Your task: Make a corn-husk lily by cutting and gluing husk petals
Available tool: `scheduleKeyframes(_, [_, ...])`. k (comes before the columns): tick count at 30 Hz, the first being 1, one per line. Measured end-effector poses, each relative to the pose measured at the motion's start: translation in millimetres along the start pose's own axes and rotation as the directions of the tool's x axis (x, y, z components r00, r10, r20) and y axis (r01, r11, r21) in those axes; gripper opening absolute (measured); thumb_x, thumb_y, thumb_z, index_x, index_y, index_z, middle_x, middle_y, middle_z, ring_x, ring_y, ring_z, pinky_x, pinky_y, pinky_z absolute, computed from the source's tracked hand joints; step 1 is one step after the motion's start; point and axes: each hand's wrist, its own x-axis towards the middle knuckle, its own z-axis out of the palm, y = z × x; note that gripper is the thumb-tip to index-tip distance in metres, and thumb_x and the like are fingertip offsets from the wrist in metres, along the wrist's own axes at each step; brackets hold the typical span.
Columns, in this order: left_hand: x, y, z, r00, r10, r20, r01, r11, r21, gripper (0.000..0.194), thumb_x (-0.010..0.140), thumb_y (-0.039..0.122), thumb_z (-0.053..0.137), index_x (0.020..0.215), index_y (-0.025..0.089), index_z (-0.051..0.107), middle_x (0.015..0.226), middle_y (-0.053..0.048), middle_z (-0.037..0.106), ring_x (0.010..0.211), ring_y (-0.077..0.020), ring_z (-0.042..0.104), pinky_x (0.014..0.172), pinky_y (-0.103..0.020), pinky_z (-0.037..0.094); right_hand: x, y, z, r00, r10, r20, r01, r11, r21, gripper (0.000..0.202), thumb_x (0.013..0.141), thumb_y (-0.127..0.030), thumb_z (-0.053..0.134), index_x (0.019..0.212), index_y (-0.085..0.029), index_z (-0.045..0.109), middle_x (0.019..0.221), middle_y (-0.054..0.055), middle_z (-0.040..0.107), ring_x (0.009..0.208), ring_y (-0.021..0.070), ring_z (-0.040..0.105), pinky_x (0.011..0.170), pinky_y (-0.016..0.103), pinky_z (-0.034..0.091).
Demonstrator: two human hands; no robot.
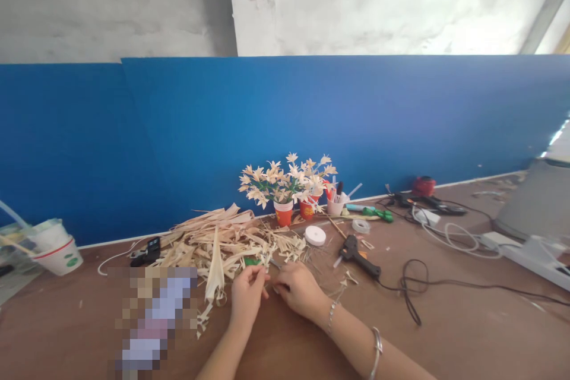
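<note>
My left hand (248, 297) and my right hand (301, 290) are close together above the brown table (338, 344), fingertips nearly meeting. Thumb and fingers of both hands are pinched; whatever they hold is too small to make out. Just beyond them lies a loose heap of pale dried husk strips (196, 243), with a small green piece (252, 261) near my left fingertips. One wide husk strip (215, 270) stands up left of my left hand. Behind the heap, cream husk flowers (276, 181) on green stems fill a red paper cup (284, 215) and another red cup (307, 209).
Right of my hands are a white round spool (315, 236), a clear tape roll (360, 226) and a black glue gun (360, 258) with a looping cord (416, 297). A power strip (529, 258) is far right. A white paper cup (60, 252) stands left; pixelation hides something nearer.
</note>
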Motion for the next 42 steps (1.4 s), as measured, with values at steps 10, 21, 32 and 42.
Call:
scheduleKeyframes(10, [-1,1,1.0,1.0,-0.028,0.001,0.028,1.0,0.006,0.033,0.067,0.046,0.056,0.074,0.015,0.06,0.067,-0.004,0.067,0.034,-0.0086,0.049,0.03,-0.018,0.028,2,8,0,0.968,0.238,-0.086,-0.207,0.94,0.271,0.023,0.069,-0.009,0.049,0.07,-0.02,0.068,0.067,0.001,0.068,0.062,0.0144,0.059,0.06,0.022,0.041])
scheduleKeyframes(21, [-1,-1,5.6,0.998,0.008,0.065,-0.011,0.999,0.038,0.031,0.067,0.045,0.057,0.07,0.015,0.06,0.057,-0.002,0.064,0.03,-0.0087,0.048,0.033,-0.019,0.033,3,-5,-8,0.921,0.305,-0.242,-0.14,0.84,0.525,0.009,0.071,-0.014,0.052,0.07,-0.017,0.059,0.068,0.001,0.061,0.066,0.014,0.057,0.063,0.024,0.045])
scheduleKeyframes(32, [-4,-2,5.9,0.989,0.084,0.118,-0.097,0.989,0.108,0.023,0.072,0.039,0.054,0.065,0.017,0.059,0.054,0.0,0.061,0.032,-0.01,0.05,0.036,-0.02,0.036,2,-5,-4,0.915,0.278,-0.293,-0.112,0.871,0.478,0.008,0.071,-0.013,0.051,0.07,-0.018,0.056,0.067,0.001,0.06,0.064,0.014,0.057,0.062,0.025,0.046])
scheduleKeyframes(42, [-4,-4,6.5,0.988,0.058,0.146,-0.083,0.982,0.172,0.023,0.073,0.038,0.051,0.068,0.017,0.059,0.055,0.0,0.062,0.033,-0.0111,0.051,0.039,-0.021,0.036,1,-4,-2,0.918,0.231,-0.321,-0.099,0.921,0.378,0.01,0.071,-0.01,0.05,0.071,-0.019,0.056,0.069,0.001,0.059,0.068,0.0152,0.055,0.065,0.026,0.044])
